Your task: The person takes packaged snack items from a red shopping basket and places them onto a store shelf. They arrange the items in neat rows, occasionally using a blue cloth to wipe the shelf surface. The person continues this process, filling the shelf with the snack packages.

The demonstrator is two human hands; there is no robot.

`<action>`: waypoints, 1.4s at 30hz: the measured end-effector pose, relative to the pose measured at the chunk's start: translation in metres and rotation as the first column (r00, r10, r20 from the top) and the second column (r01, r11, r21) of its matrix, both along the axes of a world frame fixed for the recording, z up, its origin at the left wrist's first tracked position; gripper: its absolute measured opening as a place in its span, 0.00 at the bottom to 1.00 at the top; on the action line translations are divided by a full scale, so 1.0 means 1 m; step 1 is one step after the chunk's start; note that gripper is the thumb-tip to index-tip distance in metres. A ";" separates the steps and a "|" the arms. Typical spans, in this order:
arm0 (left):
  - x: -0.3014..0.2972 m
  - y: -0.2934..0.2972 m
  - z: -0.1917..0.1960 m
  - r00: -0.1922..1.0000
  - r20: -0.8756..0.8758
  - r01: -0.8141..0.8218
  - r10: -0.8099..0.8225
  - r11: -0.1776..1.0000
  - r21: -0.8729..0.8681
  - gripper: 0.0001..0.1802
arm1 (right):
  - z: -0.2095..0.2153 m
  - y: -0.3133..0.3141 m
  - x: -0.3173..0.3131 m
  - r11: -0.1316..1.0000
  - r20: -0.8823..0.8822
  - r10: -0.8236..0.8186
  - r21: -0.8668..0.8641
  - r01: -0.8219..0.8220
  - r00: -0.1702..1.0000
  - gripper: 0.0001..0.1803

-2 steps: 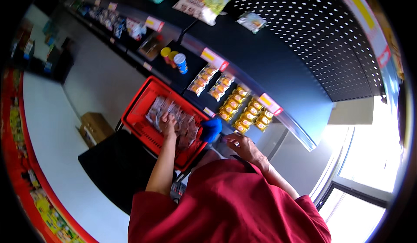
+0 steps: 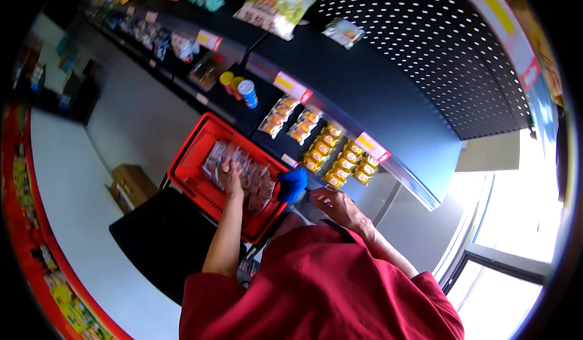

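Observation:
My left hand (image 2: 229,177) reaches into a red plastic shopping basket (image 2: 189,153), above small clear-wrapped brownish packets (image 2: 259,185) that lie heaped inside. Its fingers look stretched out and parted, touching or just over the packets. My right hand (image 2: 337,207) is outside the basket, in front of the lower shelf's near end. Its fingers are bent in toward the thumb; whatever sits at their tips is too small and dark to name. A blue cloth-like bundle (image 2: 293,185) lies at the basket's right end, between it and my right hand.
On the dark lower shelf stand rows of yellow-wrapped round snacks (image 2: 322,147), orange snack packs (image 2: 279,116) and small canisters (image 2: 248,93). A large bag (image 2: 276,12) and small packet (image 2: 344,33) rest on the shelf above. A cardboard box (image 2: 135,185) sits left.
The fingers of my left hand have opened out a little over the packets. My right hand stays nearly in place. The shelves have shifted slightly to the left in view.

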State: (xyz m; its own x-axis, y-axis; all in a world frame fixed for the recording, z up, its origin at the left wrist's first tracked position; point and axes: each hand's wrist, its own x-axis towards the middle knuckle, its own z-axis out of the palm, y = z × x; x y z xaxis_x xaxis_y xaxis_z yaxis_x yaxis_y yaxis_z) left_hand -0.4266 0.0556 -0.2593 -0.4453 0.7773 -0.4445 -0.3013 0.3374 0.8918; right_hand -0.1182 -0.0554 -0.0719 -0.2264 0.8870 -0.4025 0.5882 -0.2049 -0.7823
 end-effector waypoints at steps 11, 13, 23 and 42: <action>0.145 0.136 0.244 0.852 -0.394 0.523 -0.344 0.562 0.641 0.15 | 0.097 0.110 0.054 0.952 -0.542 -0.170 0.126 0.279 0.823 0.16; 0.182 0.165 0.263 0.756 -0.544 0.653 -0.363 0.481 0.586 0.16 | 0.094 0.141 0.081 0.921 -0.558 -0.223 0.147 0.360 0.800 0.17; 0.273 0.320 0.203 0.327 -0.929 0.703 -0.171 0.701 0.119 0.24 | 0.053 0.292 0.136 0.790 -0.545 -0.443 0.137 0.598 0.711 0.27; 0.227 0.150 0.269 0.560 -0.110 0.779 -0.821 0.477 0.406 0.20 | 0.109 0.205 0.133 0.914 -0.539 -0.305 0.065 0.400 0.785 0.26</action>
State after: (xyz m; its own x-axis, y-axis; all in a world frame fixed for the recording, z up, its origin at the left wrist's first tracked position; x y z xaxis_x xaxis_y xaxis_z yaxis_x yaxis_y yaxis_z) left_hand -0.1993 0.2060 0.0097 0.4812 0.8757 -0.0391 -0.1561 0.1295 0.9792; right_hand 0.0149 0.1497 0.0370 -0.0131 0.9874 -0.1580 0.0095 -0.1579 -0.9874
